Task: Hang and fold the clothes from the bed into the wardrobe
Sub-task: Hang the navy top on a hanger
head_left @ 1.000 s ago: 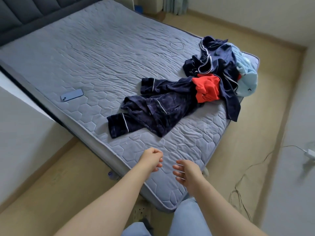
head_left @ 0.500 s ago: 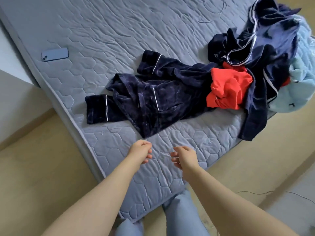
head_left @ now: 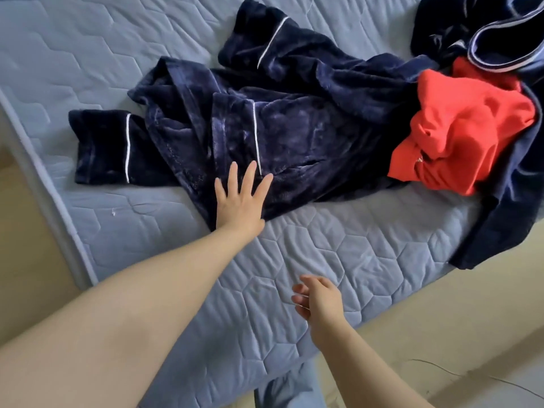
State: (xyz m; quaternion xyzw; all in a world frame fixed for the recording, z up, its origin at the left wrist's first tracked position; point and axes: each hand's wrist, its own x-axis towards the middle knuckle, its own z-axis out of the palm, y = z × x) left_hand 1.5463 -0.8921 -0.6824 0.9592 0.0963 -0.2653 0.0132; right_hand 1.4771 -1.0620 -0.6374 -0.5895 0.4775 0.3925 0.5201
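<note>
We've got the left hand (head_left: 240, 201) flat and spread, fingers apart, lying on the near hem of the navy velvet garment (head_left: 265, 119); holding nothing yet, just resting on the fabric. Right hand (head_left: 316, 295) hangs closer to us over bare mattress (head_left: 368, 251), fingers loosely curled, nothing in it, well clear of any cloth. So the left is clearly the nearer hand. The garment spreads forward and to the right of the left hand; its long axis runs roughly left-to-right, from the white-piped cuff off to the hand's left toward the orange garment (head_left: 459, 134) far right. That orange piece sits on the navy one's right end, so we'd guess a pull from the left hem drags it along or tips it off. Beyond the orange, another navy piece with striped trim (head_left: 500, 42) drapes over the bed edge. Our read: first item not yet picked up, task barely begun. Next move likely needs the left fingers to close on the hem, with the right reaching forward-right to take the far end.
</note>
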